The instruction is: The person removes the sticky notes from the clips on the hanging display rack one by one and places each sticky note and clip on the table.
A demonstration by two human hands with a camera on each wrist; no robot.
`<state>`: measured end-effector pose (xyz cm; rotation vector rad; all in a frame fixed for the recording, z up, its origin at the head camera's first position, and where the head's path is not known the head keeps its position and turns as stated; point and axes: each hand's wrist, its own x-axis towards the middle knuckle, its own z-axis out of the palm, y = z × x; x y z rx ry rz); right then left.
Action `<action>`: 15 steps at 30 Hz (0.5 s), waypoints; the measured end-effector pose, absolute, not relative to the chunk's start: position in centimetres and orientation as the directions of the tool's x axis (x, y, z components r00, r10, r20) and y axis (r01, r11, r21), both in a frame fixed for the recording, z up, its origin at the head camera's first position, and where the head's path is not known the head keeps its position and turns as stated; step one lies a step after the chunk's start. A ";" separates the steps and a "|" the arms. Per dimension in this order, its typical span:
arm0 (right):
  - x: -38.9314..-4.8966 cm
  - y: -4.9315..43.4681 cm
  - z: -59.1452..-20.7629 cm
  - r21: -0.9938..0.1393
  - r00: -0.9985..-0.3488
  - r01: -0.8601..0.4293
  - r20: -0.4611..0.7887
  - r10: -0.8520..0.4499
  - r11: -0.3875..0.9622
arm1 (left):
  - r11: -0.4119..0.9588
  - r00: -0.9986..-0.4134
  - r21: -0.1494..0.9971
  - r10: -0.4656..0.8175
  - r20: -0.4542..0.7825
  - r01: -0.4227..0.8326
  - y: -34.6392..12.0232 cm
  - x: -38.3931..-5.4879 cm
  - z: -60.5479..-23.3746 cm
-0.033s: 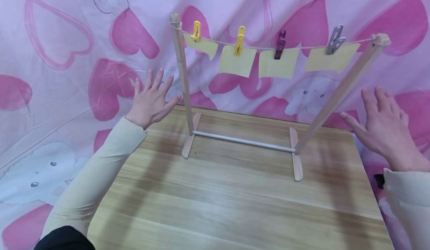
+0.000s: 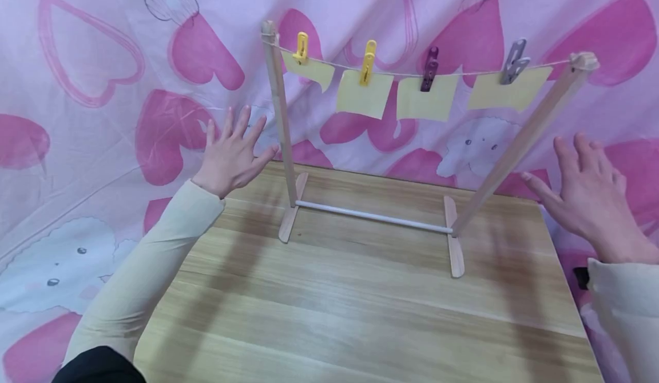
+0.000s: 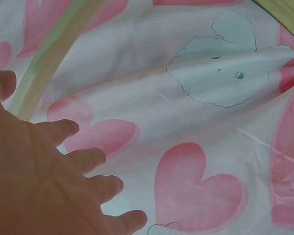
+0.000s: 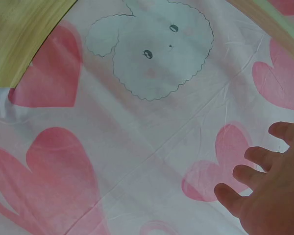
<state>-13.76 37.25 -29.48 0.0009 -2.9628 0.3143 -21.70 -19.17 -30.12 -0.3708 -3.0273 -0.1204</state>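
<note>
The rack (image 2: 373, 216) stands upright on the worktop (image 2: 334, 314), between the two hands. The left hand (image 2: 229, 160) is held up beside the left post (image 2: 280, 114), its fingers straight and spread; whether its thumb touches the wood cannot be told. The right hand (image 2: 592, 200) is raised just outside the right post (image 2: 520, 148), clear of it, fingers extended. The hands are well apart.

A string (image 2: 391, 74) runs between the tops of the posts, with four pale yellow papers (image 2: 362, 100) hanging from it in a row. From left to right, a yellow clip (image 2: 301, 50), a second yellow clip (image 2: 368, 63), a purple clip (image 2: 429, 70) and a grey clip (image 2: 509, 72) each hold one. Low down, a white rod (image 2: 334, 208) joins the two sides, near the wooden feet (image 2: 455, 257). Behind hangs a pink cloth (image 2: 103, 137) printed with hearts.
</note>
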 end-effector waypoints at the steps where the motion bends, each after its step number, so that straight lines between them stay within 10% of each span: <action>1: -13.8 37.2 -29.4 -0.210 -0.987 -0.021 0.162 0.014 0.978 | 0.967 -0.966 0.067 0.238 0.098 0.245 -19.2 -21.7 -30.1; 15: -13.5 37.1 -29.5 -0.214 -0.988 -0.019 0.151 0.014 0.977 | 0.967 -0.963 0.048 0.244 0.114 0.251 -19.6 -21.1 -29.9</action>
